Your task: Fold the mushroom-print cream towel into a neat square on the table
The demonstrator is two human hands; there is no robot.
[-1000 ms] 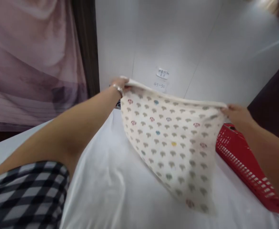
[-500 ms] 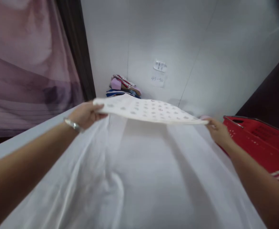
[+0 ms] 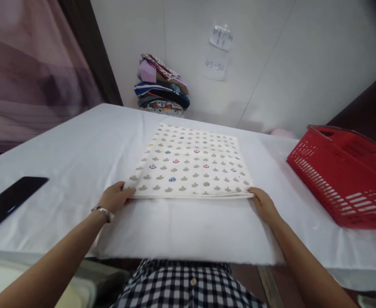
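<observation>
The patterned cloth (image 3: 191, 164) lies flat, both hands pinching its near corners: left (image 3: 114, 197), right (image 3: 265, 205).

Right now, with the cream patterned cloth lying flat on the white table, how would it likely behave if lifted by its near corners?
The cream patterned cloth would probably sag and drape, since it lies thin and flat. It looks light, as the left hand and right hand pinch only its corners. Its stacked near edge suggests folded layers that may slip apart.

Single head view, looking forward and down.
It faces the table (image 3: 62, 141) from close range, with the wall (image 3: 271, 64) behind.
</observation>
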